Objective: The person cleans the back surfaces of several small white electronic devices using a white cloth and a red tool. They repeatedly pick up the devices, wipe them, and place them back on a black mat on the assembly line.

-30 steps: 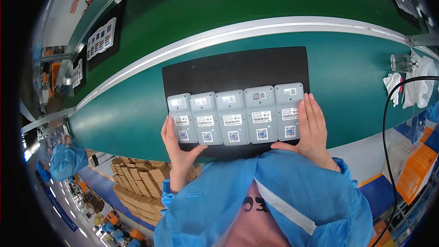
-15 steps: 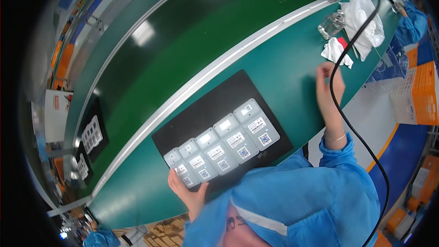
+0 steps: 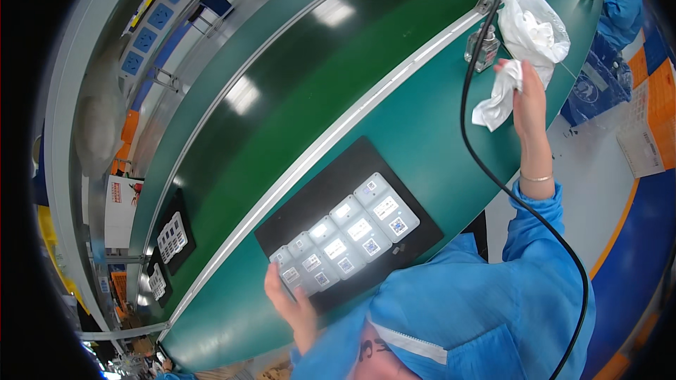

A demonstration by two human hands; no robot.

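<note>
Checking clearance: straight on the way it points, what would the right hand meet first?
Probably the crumpled white plastic bag just beyond the right hand; the clear, boxy bottle sits left of that line. Depth is unclear.

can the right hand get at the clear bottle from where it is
Probably yes: the right hand is near the clear bottle, though it holds a white cloth and, in this view, a black cable crosses the bottle.

Room between black mat and white cloth, but black cable across the gap.
</note>
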